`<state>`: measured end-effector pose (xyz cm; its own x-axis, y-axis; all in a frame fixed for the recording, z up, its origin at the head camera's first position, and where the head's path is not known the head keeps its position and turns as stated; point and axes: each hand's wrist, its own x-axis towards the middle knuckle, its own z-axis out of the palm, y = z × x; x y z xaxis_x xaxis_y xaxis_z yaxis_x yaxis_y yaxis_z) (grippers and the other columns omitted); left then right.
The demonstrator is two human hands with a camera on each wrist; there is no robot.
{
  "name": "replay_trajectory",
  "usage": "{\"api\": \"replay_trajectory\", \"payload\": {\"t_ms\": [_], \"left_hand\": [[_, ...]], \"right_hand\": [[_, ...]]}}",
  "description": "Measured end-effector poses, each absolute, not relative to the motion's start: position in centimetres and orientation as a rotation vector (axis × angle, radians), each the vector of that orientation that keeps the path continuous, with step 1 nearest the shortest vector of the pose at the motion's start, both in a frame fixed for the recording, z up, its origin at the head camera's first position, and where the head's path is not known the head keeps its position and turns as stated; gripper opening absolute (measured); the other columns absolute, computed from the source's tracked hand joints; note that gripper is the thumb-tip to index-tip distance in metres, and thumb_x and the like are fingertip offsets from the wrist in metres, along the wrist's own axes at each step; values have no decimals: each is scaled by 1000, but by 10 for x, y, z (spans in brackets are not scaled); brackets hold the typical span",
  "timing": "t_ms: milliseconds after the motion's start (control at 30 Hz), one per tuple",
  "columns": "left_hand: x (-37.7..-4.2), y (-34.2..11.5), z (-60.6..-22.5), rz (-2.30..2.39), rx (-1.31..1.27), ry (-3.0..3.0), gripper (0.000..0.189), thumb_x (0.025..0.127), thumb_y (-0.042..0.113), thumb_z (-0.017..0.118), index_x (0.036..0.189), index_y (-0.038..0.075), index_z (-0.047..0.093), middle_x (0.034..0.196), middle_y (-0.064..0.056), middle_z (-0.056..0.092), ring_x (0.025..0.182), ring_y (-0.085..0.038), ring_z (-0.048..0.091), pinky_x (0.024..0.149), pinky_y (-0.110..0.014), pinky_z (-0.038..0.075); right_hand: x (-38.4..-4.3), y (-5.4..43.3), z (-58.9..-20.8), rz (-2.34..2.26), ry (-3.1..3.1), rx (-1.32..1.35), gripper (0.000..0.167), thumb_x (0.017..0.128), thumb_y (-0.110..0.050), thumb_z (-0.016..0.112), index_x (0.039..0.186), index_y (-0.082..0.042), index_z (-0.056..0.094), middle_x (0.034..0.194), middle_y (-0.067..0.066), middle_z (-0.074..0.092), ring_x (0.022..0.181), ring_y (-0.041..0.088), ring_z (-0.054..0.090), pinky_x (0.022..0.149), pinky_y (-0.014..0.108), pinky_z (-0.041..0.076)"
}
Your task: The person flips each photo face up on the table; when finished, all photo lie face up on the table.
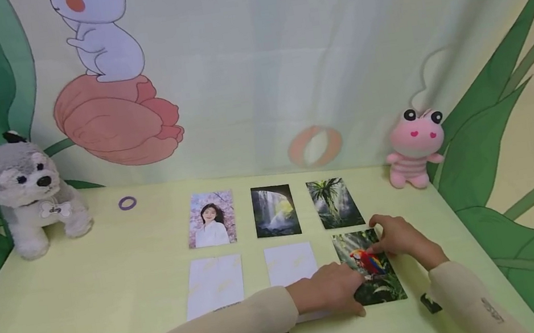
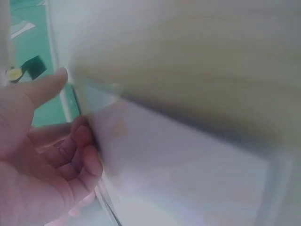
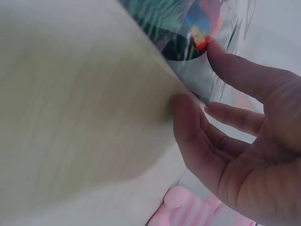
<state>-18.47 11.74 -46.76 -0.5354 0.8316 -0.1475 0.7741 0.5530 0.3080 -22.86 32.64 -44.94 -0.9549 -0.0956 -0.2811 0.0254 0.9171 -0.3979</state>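
A parrot photo (image 1: 380, 286) lies at the right end of the nearer row of cards. My right hand (image 1: 398, 236) is at its upper right; in the right wrist view the thumb touches the glossy photo (image 3: 155, 28), and the other fingers (image 3: 186, 125) are loosely bent beside its edge. My left hand (image 1: 329, 289) is at the photo's left side, its forearm reaching across the front of the white cards. In the left wrist view the left hand (image 2: 51, 165) has bent fingers beside a white card (image 2: 188, 174), thumb apart.
Behind are a portrait photo (image 1: 210, 221), a waterfall photo (image 1: 274, 214) and a plant photo (image 1: 335, 202). Two white cards (image 1: 214, 283) lie left of the parrot photo. A plush dog (image 1: 34, 189), a purple ring (image 1: 127, 203) and a pink toy (image 1: 412, 150) stand or lie farther out.
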Motion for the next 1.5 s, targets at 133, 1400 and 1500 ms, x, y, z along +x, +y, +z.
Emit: {"api": "replay_trajectory", "payload": {"t_ms": [133,1400,1500], "left_hand": [[-186,114,-471,339,1353,2445,47,85,51,75,122,21,71,96,8,75,76,-7,68,65,-23,53],[-194,-20,-461,32,1395,2758,93,68,84,66,143,31,53,146,-4,51,135,-22,45,97,-42,46],[-191,-23,-464,-3,1399,2759,93,65,84,67,142,33,54,143,-3,52,132,-21,46,92,-39,47]], "right_hand": [[-221,326,-453,-574,2779,-62,63,81,-20,84,130,2,52,69,5,63,56,17,54,54,32,42],[-253,249,-442,-961,2617,-563,67,89,-18,76,146,-4,44,127,22,62,116,39,62,95,50,51],[-255,240,-441,-915,2593,-571,65,89,-18,76,145,-5,46,126,20,62,116,37,61,95,50,51]]}}
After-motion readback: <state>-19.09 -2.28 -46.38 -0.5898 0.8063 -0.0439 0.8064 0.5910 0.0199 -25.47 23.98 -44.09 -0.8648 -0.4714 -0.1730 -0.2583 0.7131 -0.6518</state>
